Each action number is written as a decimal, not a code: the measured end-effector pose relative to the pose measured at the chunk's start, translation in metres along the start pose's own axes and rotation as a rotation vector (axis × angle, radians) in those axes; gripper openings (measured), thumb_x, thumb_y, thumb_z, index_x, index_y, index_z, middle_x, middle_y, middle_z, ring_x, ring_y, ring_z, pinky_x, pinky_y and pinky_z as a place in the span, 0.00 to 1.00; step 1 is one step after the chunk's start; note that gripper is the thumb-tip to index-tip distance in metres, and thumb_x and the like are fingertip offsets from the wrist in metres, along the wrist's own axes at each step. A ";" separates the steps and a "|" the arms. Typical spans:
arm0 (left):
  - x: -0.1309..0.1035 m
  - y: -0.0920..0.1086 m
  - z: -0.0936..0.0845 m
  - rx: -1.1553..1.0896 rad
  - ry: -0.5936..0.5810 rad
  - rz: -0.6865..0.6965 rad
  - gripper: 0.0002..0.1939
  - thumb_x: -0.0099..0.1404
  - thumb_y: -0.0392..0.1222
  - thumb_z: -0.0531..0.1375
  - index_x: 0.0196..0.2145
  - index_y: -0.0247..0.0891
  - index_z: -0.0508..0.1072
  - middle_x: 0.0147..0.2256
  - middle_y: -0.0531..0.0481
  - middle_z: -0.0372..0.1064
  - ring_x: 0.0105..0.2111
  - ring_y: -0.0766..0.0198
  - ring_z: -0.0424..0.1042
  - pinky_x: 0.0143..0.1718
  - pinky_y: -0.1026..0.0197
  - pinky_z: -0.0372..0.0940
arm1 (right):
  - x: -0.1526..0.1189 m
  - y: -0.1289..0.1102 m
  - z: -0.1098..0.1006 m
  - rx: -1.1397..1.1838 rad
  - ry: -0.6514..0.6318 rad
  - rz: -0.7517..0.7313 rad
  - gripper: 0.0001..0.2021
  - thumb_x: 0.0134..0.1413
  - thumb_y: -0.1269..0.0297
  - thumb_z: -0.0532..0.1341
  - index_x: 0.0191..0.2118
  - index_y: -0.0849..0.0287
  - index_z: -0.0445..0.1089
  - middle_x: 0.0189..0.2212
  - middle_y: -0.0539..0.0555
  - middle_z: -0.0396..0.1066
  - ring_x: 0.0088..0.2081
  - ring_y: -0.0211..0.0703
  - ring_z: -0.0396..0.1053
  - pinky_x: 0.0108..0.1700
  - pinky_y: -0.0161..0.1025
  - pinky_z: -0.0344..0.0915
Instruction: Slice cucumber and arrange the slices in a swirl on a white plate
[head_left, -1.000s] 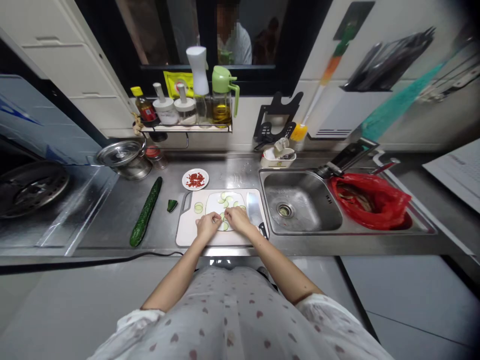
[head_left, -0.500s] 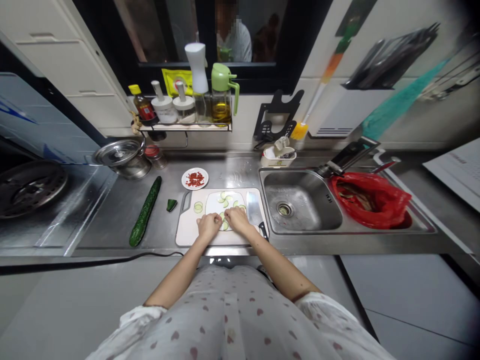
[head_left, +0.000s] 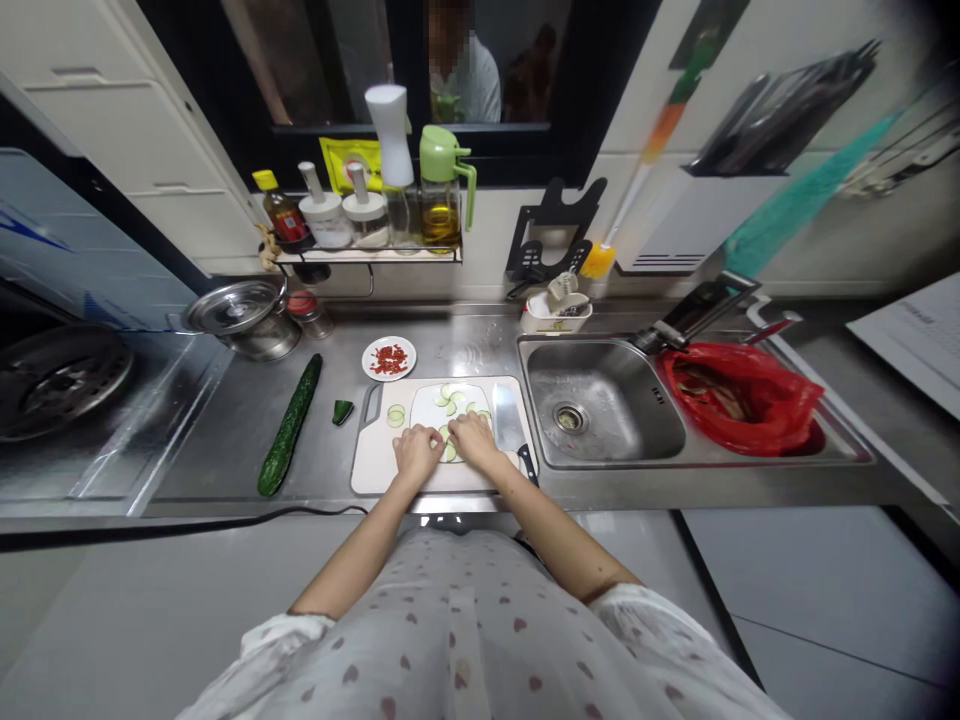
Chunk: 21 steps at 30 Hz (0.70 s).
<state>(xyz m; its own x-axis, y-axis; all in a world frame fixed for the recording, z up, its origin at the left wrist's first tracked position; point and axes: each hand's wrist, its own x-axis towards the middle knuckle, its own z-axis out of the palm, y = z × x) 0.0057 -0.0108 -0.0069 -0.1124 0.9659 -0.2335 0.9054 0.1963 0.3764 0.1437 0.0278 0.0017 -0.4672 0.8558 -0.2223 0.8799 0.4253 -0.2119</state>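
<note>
A white plate (head_left: 425, 407) with several thin cucumber slices (head_left: 450, 399) arranged on it rests on the pale cutting board (head_left: 375, 465). Over the plate's lower left edge, my left hand (head_left: 418, 453) has its fingers pinched together; anything between them is too small to make out. My right hand (head_left: 474, 440) is over the plate's lower right part, fingers curled close to the slices, its hold hidden. Two or so loose slices (head_left: 395, 415) lie on the board left of the plate. The knife (head_left: 509, 418) lies along the board's right side.
Left of the board are a whole cucumber (head_left: 291, 425), a cucumber end (head_left: 342, 411) and a steel pot (head_left: 251, 318). A small plate of chopped red pieces (head_left: 389, 359) sits behind. On the right are the sink (head_left: 607, 400) and a red bag (head_left: 780, 400).
Both hands stay over the plate with only slight finger movement. The view has shifted very slightly.
</note>
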 end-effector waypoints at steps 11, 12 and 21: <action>0.001 -0.001 0.000 -0.016 -0.004 0.003 0.10 0.62 0.48 0.56 0.35 0.45 0.76 0.40 0.47 0.71 0.46 0.52 0.65 0.47 0.51 0.53 | -0.007 0.003 -0.003 0.015 0.070 0.063 0.11 0.63 0.65 0.53 0.43 0.60 0.72 0.45 0.61 0.67 0.49 0.50 0.57 0.48 0.43 0.50; 0.000 -0.002 -0.001 -0.028 0.003 0.003 0.10 0.62 0.48 0.56 0.36 0.45 0.76 0.40 0.47 0.71 0.45 0.53 0.65 0.47 0.51 0.53 | -0.008 0.004 -0.004 0.023 0.078 0.079 0.12 0.63 0.65 0.52 0.43 0.59 0.72 0.45 0.61 0.67 0.49 0.50 0.57 0.48 0.43 0.50; 0.003 0.001 -0.006 -0.067 0.031 -0.007 0.10 0.61 0.49 0.57 0.35 0.45 0.75 0.41 0.48 0.71 0.45 0.54 0.65 0.47 0.52 0.53 | -0.023 0.012 -0.014 0.020 0.081 0.158 0.14 0.65 0.64 0.49 0.45 0.56 0.72 0.45 0.60 0.66 0.47 0.50 0.56 0.45 0.43 0.49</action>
<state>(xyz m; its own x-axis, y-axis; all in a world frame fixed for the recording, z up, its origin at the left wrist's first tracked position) 0.0036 -0.0063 -0.0017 -0.1321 0.9690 -0.2088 0.8753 0.2129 0.4341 0.1660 0.0172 0.0178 -0.3136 0.9329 -0.1768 0.9397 0.2782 -0.1990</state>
